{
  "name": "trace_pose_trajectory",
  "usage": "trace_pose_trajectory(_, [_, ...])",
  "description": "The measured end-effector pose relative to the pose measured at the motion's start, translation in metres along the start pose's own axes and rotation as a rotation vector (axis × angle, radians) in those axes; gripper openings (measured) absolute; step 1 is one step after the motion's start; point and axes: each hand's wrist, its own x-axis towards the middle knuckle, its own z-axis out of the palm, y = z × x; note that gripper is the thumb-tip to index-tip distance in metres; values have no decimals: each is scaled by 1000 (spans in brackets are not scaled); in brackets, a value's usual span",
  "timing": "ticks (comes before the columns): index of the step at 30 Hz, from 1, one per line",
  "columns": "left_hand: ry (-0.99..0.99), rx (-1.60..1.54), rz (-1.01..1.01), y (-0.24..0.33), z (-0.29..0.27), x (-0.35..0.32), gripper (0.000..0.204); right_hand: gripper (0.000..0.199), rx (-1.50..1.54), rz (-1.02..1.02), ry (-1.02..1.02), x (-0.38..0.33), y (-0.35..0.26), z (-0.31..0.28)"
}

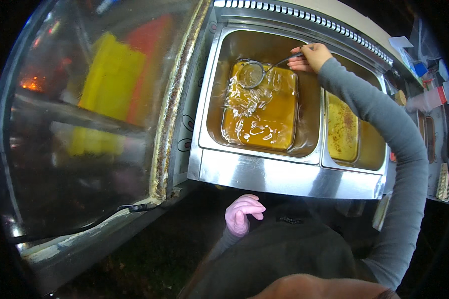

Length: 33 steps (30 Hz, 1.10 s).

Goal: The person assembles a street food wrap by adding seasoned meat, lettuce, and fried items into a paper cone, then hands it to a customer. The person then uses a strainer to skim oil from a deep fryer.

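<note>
My right hand [309, 57], in a grey sleeve, is closed around the thin dark handle of a round-headed skimmer [252, 74]. The skimmer's head rests at the surface of the amber-brown liquid [264, 122] near the far left of a deep steel pan [309, 124]. Ripples and bright reflections run across the liquid beside it. My left hand [244, 213] wears a pink glove and hangs in front of the counter's near edge. Its fingers are loosely bent and apart, with nothing visible in them.
Right of the first pan, a second steel pan [371, 144] holds yellow liquid with reddish specks. A steel ledge [264, 172] runs along the front. On the left stands a glass panel [50, 144] with a worn frame. A red-lidded container [429, 98] stands at far right.
</note>
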Motion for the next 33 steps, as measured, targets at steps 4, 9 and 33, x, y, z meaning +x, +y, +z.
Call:
trace_pose_trajectory(4, [28, 0, 18, 2, -3, -5, 63, 31, 120, 18, 25, 2, 7, 7])
trace_pose_trajectory(9, [59, -1, 43, 6, -6, -8, 64, 34, 219, 31, -3, -12, 12, 0])
trace_pose_trajectory(33, [-100, 30, 242, 20, 5, 15, 61, 36, 424, -319, -48, -186, 64, -110])
